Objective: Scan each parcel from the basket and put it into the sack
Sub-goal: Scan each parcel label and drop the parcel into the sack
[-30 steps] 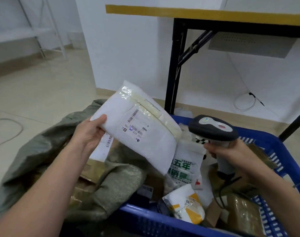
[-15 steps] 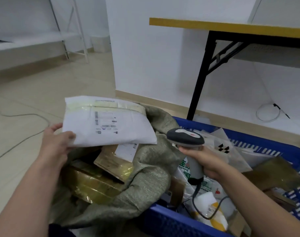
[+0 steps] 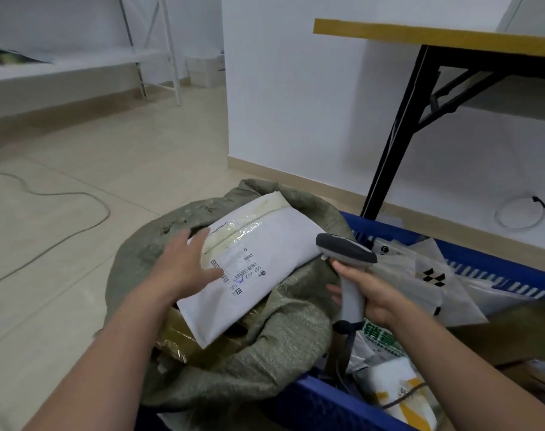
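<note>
A white padded parcel [image 3: 265,262] with a barcode label lies flat across the mouth of the grey-green woven sack [image 3: 283,346]. My left hand [image 3: 187,262] is over the parcel's left end, fingers straight and spread, touching it without gripping. My right hand [image 3: 370,293] grips the handle of the grey barcode scanner [image 3: 345,253], held upright just right of the parcel. The scanner's head sits near the parcel's right corner. The blue plastic basket [image 3: 327,405] stands right of the sack with several parcels in it.
Brown taped parcels [image 3: 178,337] lie inside the sack under the white one. The basket holds a translucent bag with black diamonds [image 3: 433,278] and a white-yellow parcel [image 3: 398,393]. A black table leg [image 3: 392,144] stands behind the basket. A cable [image 3: 63,231] crosses the floor at left.
My left hand carried the white parcel from over the basket to the sack, laid it on the mouth and let go of its grip. The scanner followed leftward and lower.
</note>
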